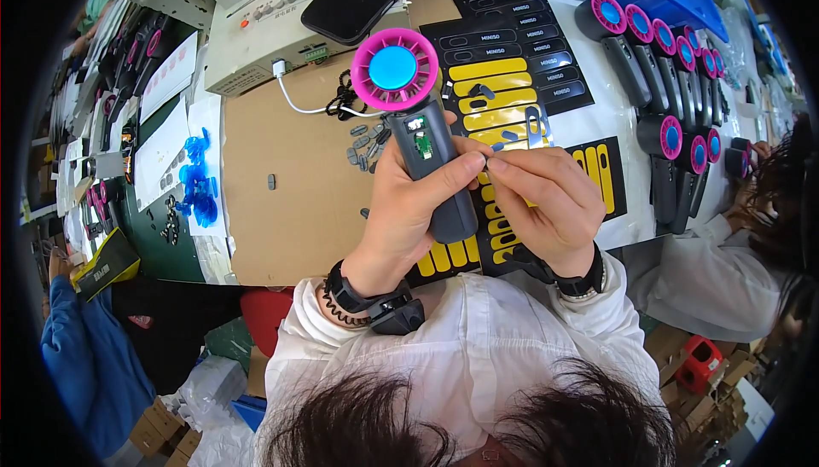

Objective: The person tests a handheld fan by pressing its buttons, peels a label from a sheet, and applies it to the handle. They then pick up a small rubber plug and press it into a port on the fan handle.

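Mostly open cardboard [294, 232] lies left of the fan [409, 150] in the left hand [396, 211]

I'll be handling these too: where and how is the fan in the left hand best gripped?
Probably by its long, dark handle, below the exposed green circuit board, coming from the left like the left hand: the straight shaft suits wrapping and the board stays untouched.
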A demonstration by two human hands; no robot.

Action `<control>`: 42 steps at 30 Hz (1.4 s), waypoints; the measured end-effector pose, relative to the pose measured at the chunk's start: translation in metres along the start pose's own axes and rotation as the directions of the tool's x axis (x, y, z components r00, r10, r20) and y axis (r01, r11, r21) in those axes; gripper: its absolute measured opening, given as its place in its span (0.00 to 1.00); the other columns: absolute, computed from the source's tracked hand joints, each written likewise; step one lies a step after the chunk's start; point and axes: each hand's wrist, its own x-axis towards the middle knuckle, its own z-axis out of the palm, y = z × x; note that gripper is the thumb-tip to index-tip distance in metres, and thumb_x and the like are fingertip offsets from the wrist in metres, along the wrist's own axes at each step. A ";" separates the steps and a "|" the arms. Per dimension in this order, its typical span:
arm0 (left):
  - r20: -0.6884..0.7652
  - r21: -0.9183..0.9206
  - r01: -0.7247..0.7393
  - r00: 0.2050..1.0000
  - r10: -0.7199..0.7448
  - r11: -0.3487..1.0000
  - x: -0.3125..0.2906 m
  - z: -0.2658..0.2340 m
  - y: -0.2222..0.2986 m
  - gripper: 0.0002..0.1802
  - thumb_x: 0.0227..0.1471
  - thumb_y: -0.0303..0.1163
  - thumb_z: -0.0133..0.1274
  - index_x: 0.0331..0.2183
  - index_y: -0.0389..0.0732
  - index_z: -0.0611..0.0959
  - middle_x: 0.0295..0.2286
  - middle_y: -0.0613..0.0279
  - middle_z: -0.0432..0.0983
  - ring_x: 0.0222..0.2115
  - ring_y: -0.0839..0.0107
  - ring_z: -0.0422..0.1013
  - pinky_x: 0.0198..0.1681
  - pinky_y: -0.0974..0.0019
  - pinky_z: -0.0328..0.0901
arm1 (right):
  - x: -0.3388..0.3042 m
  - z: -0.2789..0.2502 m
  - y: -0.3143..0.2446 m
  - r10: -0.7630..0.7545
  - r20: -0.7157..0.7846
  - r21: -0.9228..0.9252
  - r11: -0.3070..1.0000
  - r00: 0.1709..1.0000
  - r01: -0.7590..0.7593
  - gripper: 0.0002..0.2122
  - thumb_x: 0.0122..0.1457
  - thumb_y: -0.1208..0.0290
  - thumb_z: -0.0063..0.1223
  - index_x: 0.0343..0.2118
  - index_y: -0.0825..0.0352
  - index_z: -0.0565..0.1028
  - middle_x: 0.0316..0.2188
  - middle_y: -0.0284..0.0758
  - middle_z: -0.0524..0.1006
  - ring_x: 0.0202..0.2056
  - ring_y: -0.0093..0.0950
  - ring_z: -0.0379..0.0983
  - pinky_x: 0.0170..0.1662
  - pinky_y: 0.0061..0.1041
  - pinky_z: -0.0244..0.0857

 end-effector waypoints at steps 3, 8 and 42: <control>-0.007 0.040 -0.021 1.000 0.022 0.999 0.002 -0.002 -0.002 0.24 0.42 0.21 0.57 0.42 0.37 0.66 0.30 0.58 0.75 0.30 0.75 0.70 0.34 0.73 0.65 | -0.001 0.001 -0.003 0.102 0.022 0.067 0.992 0.995 -0.103 0.11 0.40 0.87 0.57 0.29 0.71 0.76 0.27 0.38 0.76 0.27 0.29 0.73 0.30 0.20 0.66; -0.036 0.113 -0.121 0.991 0.125 0.986 0.003 -0.002 -0.006 0.24 0.43 0.21 0.57 0.42 0.36 0.65 0.30 0.57 0.75 0.32 0.73 0.71 0.37 0.71 0.66 | -0.001 0.004 -0.004 0.250 0.047 0.201 0.946 0.967 -0.254 0.09 0.41 0.87 0.56 0.28 0.72 0.76 0.28 0.39 0.76 0.28 0.28 0.74 0.31 0.20 0.67; 0.138 0.021 -0.336 0.934 0.330 0.942 0.006 0.000 -0.032 0.25 0.58 0.50 0.30 0.49 0.41 0.56 0.42 0.57 0.62 0.43 0.70 0.63 0.47 0.67 0.59 | 0.016 0.018 -0.016 0.141 -0.125 0.025 0.990 0.982 -0.139 0.09 0.37 0.86 0.59 0.25 0.72 0.76 0.26 0.36 0.76 0.26 0.28 0.73 0.29 0.21 0.66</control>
